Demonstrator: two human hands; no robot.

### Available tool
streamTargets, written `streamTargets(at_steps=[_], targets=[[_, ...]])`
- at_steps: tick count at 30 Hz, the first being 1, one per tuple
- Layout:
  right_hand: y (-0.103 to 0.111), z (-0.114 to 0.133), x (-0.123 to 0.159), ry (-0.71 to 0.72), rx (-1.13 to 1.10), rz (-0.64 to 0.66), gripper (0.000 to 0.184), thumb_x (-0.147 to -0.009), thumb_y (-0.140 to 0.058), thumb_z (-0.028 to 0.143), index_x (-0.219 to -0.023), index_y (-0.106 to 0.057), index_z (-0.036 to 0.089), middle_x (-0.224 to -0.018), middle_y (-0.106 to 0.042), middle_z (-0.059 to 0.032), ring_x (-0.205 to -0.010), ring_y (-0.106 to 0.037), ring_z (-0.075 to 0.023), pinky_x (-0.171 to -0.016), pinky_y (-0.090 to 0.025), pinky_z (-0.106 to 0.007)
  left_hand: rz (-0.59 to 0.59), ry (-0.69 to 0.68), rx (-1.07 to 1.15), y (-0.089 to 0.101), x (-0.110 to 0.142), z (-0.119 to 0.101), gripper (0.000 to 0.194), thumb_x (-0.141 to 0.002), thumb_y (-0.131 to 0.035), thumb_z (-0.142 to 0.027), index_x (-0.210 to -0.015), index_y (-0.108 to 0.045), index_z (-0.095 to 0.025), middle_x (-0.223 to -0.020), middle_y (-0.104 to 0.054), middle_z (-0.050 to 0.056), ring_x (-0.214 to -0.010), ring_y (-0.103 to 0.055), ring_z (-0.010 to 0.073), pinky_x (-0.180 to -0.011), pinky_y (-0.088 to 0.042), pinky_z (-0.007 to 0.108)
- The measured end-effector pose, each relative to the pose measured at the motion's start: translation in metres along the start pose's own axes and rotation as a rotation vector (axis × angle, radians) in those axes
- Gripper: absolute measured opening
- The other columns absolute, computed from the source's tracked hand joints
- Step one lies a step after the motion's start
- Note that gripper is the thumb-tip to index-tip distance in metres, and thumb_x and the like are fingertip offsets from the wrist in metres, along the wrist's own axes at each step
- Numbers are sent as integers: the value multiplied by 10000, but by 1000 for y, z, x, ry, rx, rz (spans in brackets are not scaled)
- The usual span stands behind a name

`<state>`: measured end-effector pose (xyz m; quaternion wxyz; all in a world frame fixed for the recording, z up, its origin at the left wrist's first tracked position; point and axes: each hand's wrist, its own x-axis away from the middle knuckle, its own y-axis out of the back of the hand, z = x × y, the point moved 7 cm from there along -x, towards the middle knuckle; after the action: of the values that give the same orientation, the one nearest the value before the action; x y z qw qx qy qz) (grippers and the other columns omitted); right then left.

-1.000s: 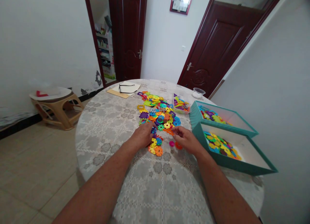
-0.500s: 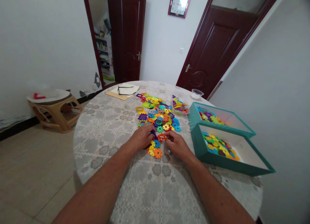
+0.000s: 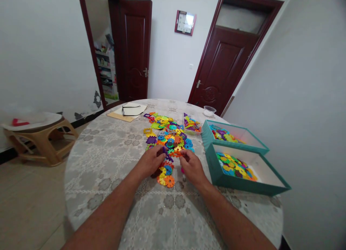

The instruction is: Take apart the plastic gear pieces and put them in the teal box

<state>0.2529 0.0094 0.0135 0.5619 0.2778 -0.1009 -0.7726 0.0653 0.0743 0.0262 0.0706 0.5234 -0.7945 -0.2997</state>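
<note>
My left hand [image 3: 152, 161] pinches a purple notched plastic piece [image 3: 168, 155] between thumb and fingers, just above the tabletop. Facing it, my right hand [image 3: 191, 164] is closed on an orange notched piece [image 3: 175, 154], whose free end points at the purple one. A small gap seems to lie between the two pieces. Below the hands sits a small group of flat gear-shaped discs, with an orange disc [image 3: 169, 181] nearest me and a blue disc [image 3: 168, 170] behind it. A larger pile of colourful discs [image 3: 170, 140] spreads beyond my hands. A pink disc [image 3: 182, 170] is partly hidden by my right hand.
Two teal boxes [image 3: 248, 188] holding many discs stand on the right. Behind the pile are a clear tray of small pieces [image 3: 192, 124] and a plastic tub [image 3: 209, 110]. Eyeglasses [image 3: 131, 110] rest on papers at the far left. A stool [image 3: 40, 140] stands beside the table.
My right hand has brought the orange piece leftward, close to my left hand. The purple piece is now lifted into clearer sight. The camera view has tilted up and turned right.
</note>
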Motion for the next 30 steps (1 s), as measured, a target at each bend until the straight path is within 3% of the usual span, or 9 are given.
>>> streamTargets(at_steps=[5,10,13,17,20,21,23,26,30], targets=[[-21,12,7,15,-83,208,263,-869,-574,224,-1088,-721,211,-963,-721,-30,-884,-657,-200,-790,-507,-294,52,-19,71,-6,1,0,188,-884,-538,-284,-927,-696,-192,-773,-671,-14,-711,-603,162,-644,-455,253],[-21,27,8,60,29,217,191,-903,-600,298,-1009,-730,208,-981,-729,-52,-936,-658,-231,-815,-516,-322,114,-29,47,-7,3,-3,191,-875,-579,-326,-796,-686,-188,-692,-645,-16,-678,-598,166,-608,-439,247],[-20,27,8,30,77,235,195,-897,-580,275,-1026,-713,216,-958,-735,-46,-875,-673,-216,-751,-525,-304,112,-74,-46,-9,5,-6,202,-888,-615,-357,-830,-723,-197,-764,-710,10,-752,-644,188,-669,-473,261],[-19,15,-1,-134,111,495,353,-832,-630,222,-1183,-664,237,-742,-709,22,-589,-629,-158,-534,-455,-239,-13,-130,-123,-1,4,-7,203,-927,-607,-307,-1026,-759,-216,-1032,-782,61,-956,-700,222,-872,-508,311],[0,13,-34,-169,278,618,262,-787,-674,198,-1044,-708,229,-621,-666,32,-497,-592,-148,-486,-399,-230,-180,-37,-214,17,2,4,211,-954,-550,-237,-1026,-748,-215,-1062,-774,87,-999,-699,244,-938,-506,365],[11,16,-53,-145,344,568,217,-780,-684,197,-992,-720,228,-613,-665,23,-497,-594,-152,-497,-404,-239,-215,5,-250,22,2,9,217,-957,-538,-223,-1025,-744,-214,-1062,-769,96,-1000,-696,251,-940,-507,381],[40,29,-97,-32,479,338,191,-755,-725,189,-943,-741,217,-643,-687,-7,-561,-615,-164,-569,-444,-262,-248,79,-313,30,1,19,225,-957,-528,-212,-1038,-737,-210,-1071,-758,112,-1004,-690,263,-937,-509,400],[75,39,-148,22,632,47,323,-808,-676,183,-1126,-737,179,-883,-766,-100,-834,-687,-237,-772,-502,-325,-228,142,-369,32,0,29,215,-955,-538,-223,-1048,-731,-202,-1090,-744,125,-1022,-684,270,-929,-505,391],[89,42,-164,90,792,-162,498,-867,-591,153,-1360,-645,101,-1271,-701,-215,-1174,-640,-308,-1021,-465,-403,-176,139,-400,26,1,32,207,-950,-548,-214,-1068,-717,-205,-1123,-727,127,-1049,-672,269,-924,-495,363]])
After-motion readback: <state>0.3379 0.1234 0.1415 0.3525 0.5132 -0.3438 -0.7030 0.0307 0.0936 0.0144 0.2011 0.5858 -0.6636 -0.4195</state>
